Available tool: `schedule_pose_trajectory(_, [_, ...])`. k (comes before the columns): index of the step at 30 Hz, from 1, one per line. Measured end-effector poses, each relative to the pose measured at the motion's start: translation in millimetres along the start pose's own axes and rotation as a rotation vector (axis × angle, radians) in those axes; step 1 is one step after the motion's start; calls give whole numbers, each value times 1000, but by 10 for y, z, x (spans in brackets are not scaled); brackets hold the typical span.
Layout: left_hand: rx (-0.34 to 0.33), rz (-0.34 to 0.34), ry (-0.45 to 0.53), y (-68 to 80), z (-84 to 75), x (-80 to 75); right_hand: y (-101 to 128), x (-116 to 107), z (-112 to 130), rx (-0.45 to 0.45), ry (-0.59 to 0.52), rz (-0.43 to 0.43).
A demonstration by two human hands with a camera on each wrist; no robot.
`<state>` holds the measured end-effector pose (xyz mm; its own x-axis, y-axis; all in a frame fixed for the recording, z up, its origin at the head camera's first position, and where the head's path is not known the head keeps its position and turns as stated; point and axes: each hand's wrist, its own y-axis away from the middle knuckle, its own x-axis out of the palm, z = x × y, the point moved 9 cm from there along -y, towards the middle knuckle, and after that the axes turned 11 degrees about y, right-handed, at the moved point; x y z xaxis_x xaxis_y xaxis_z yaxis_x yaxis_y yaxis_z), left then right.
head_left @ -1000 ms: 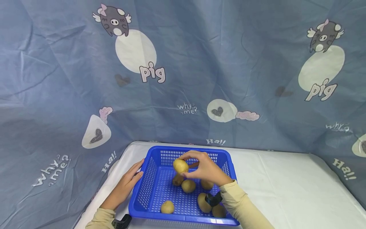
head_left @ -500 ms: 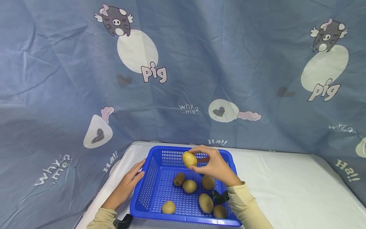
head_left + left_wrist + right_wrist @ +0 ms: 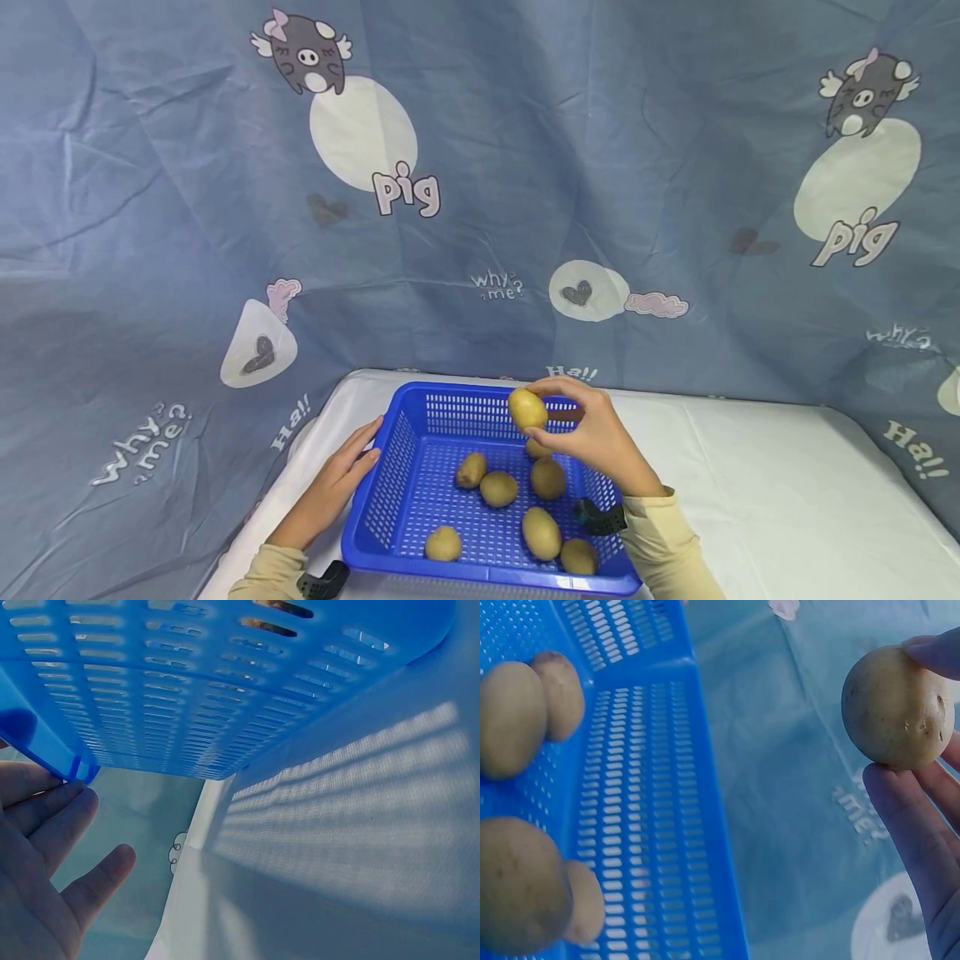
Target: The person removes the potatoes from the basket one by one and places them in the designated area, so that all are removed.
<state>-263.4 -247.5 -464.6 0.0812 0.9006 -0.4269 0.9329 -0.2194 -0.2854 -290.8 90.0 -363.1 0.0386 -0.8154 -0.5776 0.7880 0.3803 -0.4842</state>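
The right hand (image 3: 592, 433) pinched one round yellow-brown potato (image 3: 527, 409) in its grip, held up over the far rim of the blue plastic basket (image 3: 390, 467). The left hand (image 3: 333, 487) lay flat and open against the basket's left wall on the white surface (image 3: 750, 475). This looked like the lifting-out step; next the potato would need carrying clear and a soft set-down.

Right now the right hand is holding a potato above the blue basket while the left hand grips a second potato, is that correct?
Not quite: the left hand holds no potato; the head view shows it resting open-fingered against the blue basket's left rim. The right hand does hold a potato above the basket.
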Motion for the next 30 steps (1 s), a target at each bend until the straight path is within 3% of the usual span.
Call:
schedule_pose_trajectory(12, [-25, 4, 9, -1, 27, 10, 190, -352, -78, 11, 14, -118])
schedule_pose_trajectory(30, [-19, 10, 21, 6, 10, 5, 511, -734, -238, 65, 73, -228])
